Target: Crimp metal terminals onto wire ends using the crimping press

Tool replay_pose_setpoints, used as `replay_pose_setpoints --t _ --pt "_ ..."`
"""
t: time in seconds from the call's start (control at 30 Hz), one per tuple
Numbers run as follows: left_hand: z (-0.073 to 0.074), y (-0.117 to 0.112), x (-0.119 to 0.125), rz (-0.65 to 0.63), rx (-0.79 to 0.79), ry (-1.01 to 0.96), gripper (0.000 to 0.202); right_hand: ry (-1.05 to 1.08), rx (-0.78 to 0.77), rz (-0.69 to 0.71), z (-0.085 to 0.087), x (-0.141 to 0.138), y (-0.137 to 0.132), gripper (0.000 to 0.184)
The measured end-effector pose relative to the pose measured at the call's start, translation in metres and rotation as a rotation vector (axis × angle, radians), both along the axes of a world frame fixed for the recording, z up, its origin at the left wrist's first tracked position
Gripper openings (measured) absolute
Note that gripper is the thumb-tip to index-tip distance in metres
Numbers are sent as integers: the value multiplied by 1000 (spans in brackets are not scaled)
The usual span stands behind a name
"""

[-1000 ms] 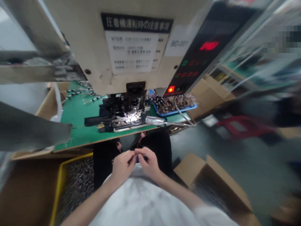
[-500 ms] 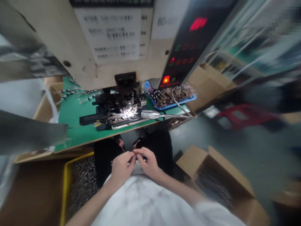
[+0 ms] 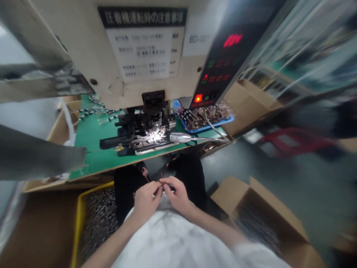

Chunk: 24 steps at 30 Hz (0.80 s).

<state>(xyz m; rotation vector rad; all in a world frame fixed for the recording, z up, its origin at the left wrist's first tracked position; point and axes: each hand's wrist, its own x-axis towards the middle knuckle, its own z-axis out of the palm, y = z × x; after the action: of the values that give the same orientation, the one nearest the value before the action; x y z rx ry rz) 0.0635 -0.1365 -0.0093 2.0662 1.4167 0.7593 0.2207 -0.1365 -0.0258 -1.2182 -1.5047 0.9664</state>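
Press: tall cream-painted metal machine [image 3: 80, 41], its black-headed white paper notice [image 3: 143, 50] back in full view as the head camera has shifted; both hands well apart from it
Bench: flat green-topped table [image 3: 97, 160] under the press, blue plastic tray [image 3: 206, 127] of thin wire pieces on it
Hands: left hand [image 3: 145, 199] and right hand [image 3: 177, 193] have stayed together over the lap, fingertips meeting in a pinch
Strand: thin reddish wire-like strand [image 3: 161, 174] pinched there, poking up more plainly than half a second ago; held part hidden, probably being adjusted by finger
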Motion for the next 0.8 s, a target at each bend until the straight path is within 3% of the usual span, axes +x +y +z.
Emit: replay_pose_setpoints --t 0.8 --pt "-1 -5 -4 2 32 -33 19 -9 -37 -23 0 -4 -9 24"
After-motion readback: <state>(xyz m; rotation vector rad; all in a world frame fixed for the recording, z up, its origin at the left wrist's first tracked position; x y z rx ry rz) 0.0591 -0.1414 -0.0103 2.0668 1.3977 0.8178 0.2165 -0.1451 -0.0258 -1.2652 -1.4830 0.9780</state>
